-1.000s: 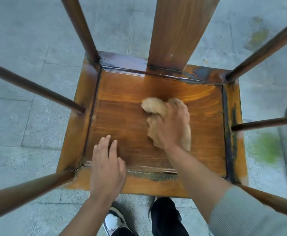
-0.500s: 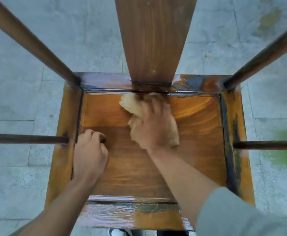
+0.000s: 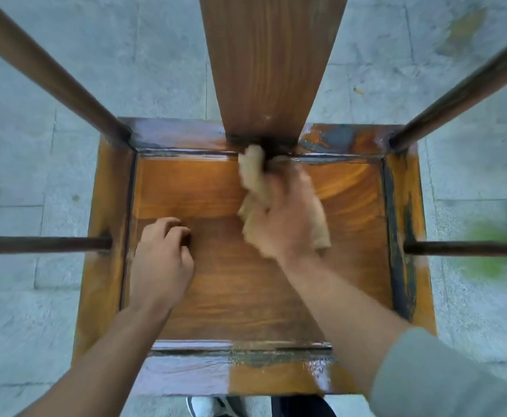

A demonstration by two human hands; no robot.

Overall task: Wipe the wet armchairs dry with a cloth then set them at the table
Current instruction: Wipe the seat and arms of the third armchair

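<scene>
A wooden armchair (image 3: 402, 224) stands below me, seen from above, with an orange-brown seat, wet shiny frame edges and a broad back slat (image 3: 270, 64). My right hand (image 3: 288, 224) presses a crumpled beige cloth (image 3: 255, 176) on the seat's far middle, the cloth reaching the base of the back slat. My left hand (image 3: 160, 260) rests on the left part of the seat with its fingers curled under, holding nothing. Water glistens on the front rail (image 3: 276, 374) and on the back right corner.
Dark arm posts and rails rise at both sides: left (image 3: 44, 245) and right (image 3: 468, 248), with slanted posts at the back corners. Grey paving (image 3: 20, 311) lies all around, with a green patch (image 3: 486, 254) at right. My shoe (image 3: 207, 406) shows beneath the front edge.
My right hand has swept the cloth from the seat's middle to the base of the back slat. My left hand moved left and curled its fingers. My head leaned further over the seat.
</scene>
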